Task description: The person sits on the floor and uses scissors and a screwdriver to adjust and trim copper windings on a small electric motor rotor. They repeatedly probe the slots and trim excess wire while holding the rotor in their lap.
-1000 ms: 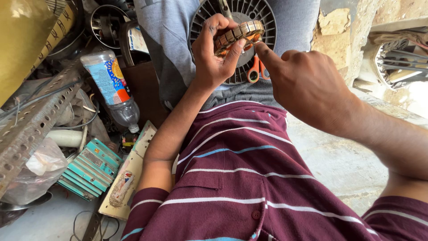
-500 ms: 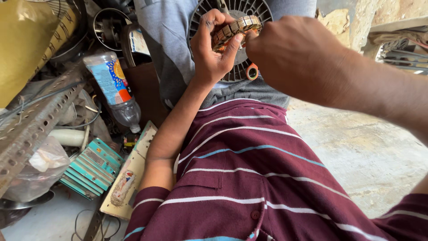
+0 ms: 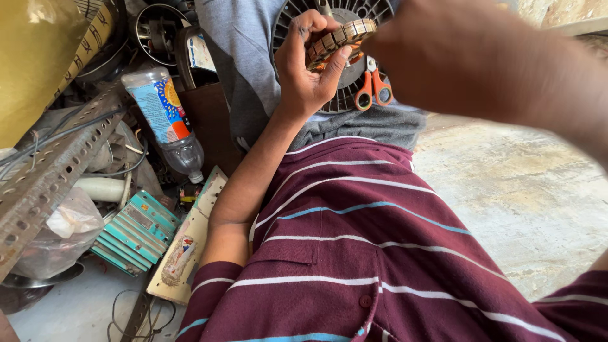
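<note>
The left hand [image 3: 307, 69] is raised in front of the person's chest and grips a ring-shaped motor core [image 3: 339, 39]. The thumb presses the ring's lower edge and the fingers curl over its upper side. The core is tan to brown, built of stacked plates, with evenly spaced teeth or slots showing along its outer edge; a patch of orange shows under it near the thumb. It is held tilted, edge toward the camera.

The right hand [image 3: 456, 54] sits just to the right of the core, close to the lens and blurred. Its fingertips are hidden behind the hand itself, so whether it touches or grips the core cannot be told.

Directly behind the left hand lies a round black slotted fan cover [image 3: 345, 82], resting on grey cloth [image 3: 253, 57]. Orange-handled scissors [image 3: 373, 88] lie on that cover, just below the core. Well to the left of the left forearm lie a clear plastic bottle [image 3: 166, 120] with a blue label and a teal finned block [image 3: 134, 231].
</note>
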